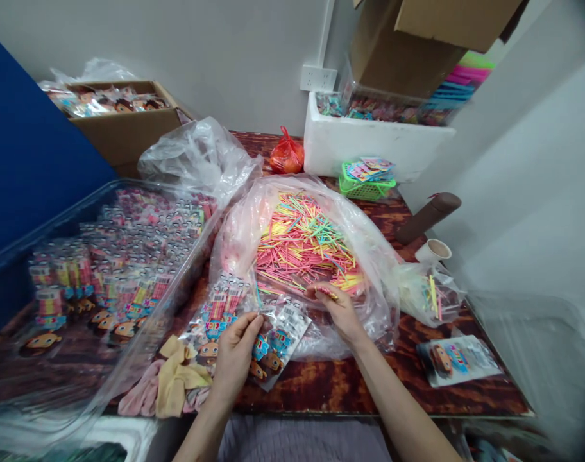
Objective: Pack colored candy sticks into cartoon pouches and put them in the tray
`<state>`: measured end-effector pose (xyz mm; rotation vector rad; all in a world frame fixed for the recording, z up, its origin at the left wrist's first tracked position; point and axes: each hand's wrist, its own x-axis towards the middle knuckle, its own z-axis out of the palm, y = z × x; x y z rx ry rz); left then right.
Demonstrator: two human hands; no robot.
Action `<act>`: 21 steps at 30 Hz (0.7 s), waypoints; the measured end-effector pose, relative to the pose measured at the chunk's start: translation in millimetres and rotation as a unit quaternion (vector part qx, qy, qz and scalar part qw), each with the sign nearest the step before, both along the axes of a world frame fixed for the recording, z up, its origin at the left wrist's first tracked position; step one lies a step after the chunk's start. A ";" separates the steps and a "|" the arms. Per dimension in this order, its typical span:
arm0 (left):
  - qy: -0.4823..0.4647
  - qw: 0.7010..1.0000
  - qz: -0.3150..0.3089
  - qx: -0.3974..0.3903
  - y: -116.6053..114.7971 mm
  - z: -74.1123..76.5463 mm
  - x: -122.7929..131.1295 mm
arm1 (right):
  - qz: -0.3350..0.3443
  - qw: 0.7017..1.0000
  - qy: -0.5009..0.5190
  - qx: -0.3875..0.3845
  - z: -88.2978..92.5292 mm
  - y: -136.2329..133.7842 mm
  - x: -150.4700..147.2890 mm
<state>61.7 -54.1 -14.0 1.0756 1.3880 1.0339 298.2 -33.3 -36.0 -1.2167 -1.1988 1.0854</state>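
My left hand is closed, thumb against forefinger, at the edge of a printed plastic pouch with a cartoon face. The pouch lies among several others at the front of the table. Further right, my right hand is curled shut, and small pink and yellow stick ends show at its fingers. Just beyond that hand, a large heap of thin coloured sticks fills an opened clear plastic bag. Filled pouches with pink sticks lie beside my left hand.
A clear tub of filled pouches stands left, near yellow and pink cloth pieces. Behind are a cardboard box, red bag, green basket and foam box. Bottle, cup and pouch stack are right.
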 end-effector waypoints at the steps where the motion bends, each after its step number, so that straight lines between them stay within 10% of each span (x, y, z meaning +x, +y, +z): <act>1: 0.002 1.000 0.004 0.000 -0.1 -1.7 -0.5 | 0.000 1.000 -0.005 0.001 -0.4 -0.5 0.3; 12: 0.035 0.999 -0.012 0.021 -4.0 -16.3 -0.4 | 0.020 1.000 -0.005 -0.005 7.2 -7.0 -3.3; 21: 0.142 0.967 -0.090 0.191 -6.4 9.2 12.2 | 0.011 1.000 0.002 -0.004 19.1 -11.2 -11.2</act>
